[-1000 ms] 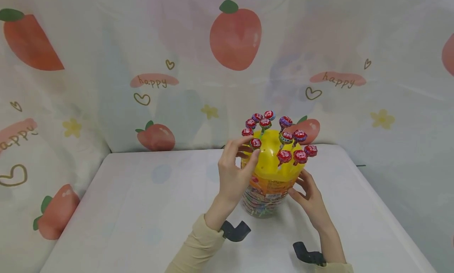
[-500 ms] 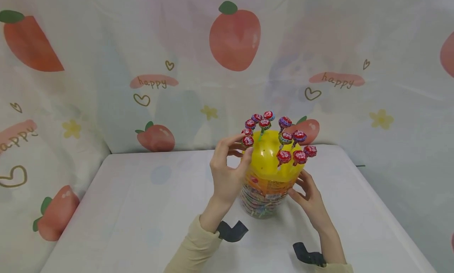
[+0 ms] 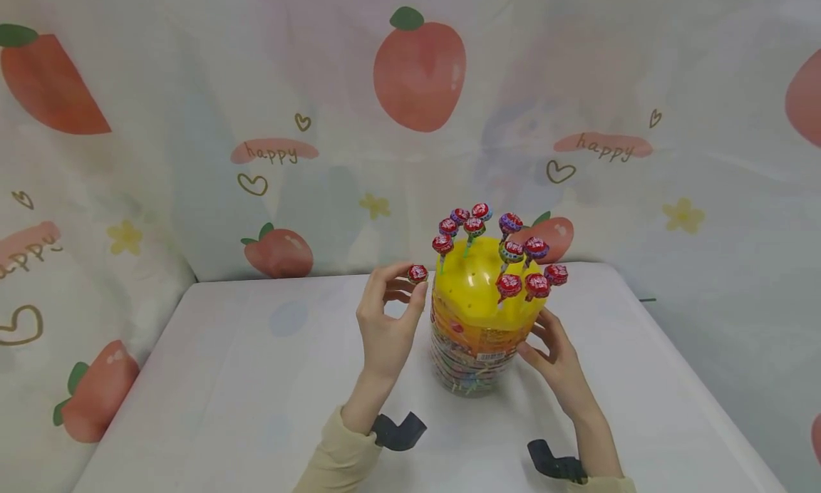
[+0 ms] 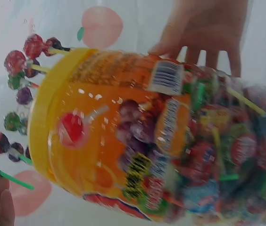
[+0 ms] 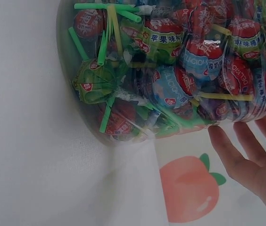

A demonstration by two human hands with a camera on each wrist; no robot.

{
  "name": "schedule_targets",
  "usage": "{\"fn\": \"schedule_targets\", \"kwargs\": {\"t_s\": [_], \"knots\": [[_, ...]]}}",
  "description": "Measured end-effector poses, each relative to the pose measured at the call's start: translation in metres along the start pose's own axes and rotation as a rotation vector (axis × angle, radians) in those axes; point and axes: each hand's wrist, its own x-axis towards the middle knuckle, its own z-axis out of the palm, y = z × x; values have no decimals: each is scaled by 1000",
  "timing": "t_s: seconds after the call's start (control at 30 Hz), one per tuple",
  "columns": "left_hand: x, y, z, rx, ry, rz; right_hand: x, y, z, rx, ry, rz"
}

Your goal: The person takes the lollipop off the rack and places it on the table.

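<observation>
A clear plastic jar [image 3: 458,365] of wrapped lollipops stands on the table, with an orange label and a domed yellow lid [image 3: 474,293]. Several lollipops [image 3: 509,286] stick up from holes in the lid. Left of the jar, my left hand [image 3: 387,329] pinches one lollipop [image 3: 417,274] between thumb and fingers, clear of the lid. Its green stick [image 4: 17,181] shows in the left wrist view. My right hand [image 3: 561,368] touches the jar's right side, thumb in front and fingers further round. Fingertips [image 5: 218,134] meet the jar wall in the right wrist view.
The white table [image 3: 256,379] spreads to the left and right of the jar. Behind it hangs a pale curtain [image 3: 346,87] printed with fruit, hearts and flowers. Dark curved mounts [image 3: 400,432] sit at both wrists.
My left hand has moved left and slightly down, carrying the lollipop from above the lid's left edge to beside the jar. The right hand stays on the jar.
</observation>
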Motion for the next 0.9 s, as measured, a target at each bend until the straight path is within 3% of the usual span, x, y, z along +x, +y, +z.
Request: {"fn": "schedule_targets", "kwargs": {"t_s": [0.3, 0.7, 0.9], "knots": [[-19, -32, -9, 34, -31, -240, -1, -1, 0, 4, 0, 12], [-40, -81, -14, 90, -99, -485, -1, -3, 0, 4, 3, 10], [-48, -107, -12, 179, -135, -600, -1, -3, 1, 12, 4, 5]]}}
